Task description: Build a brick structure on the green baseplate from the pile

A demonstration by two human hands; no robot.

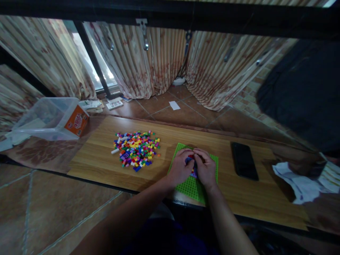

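Note:
A green studded baseplate (190, 189) lies on the wooden board in front of me. On it stands a small build of toy building bricks (194, 173), with blue, red, yellow and purple showing between my hands. My left hand (178, 169) is closed around its left side, thumb against the bricks. From the right, my right hand (207, 169) curls over the same build, its fingertips close to those of the left. Much of the build is hidden under the fingers. A heap of loose multicoloured bricks (138, 147) lies on the board to the left.
The wooden board (92, 161) carries a black phone (244, 161) on the right. Crumpled white paper (296, 182) is at the right end. A clear plastic bin (50, 118) with an orange label stands at left. Striped curtains (159, 63) hang behind, below a dark bar.

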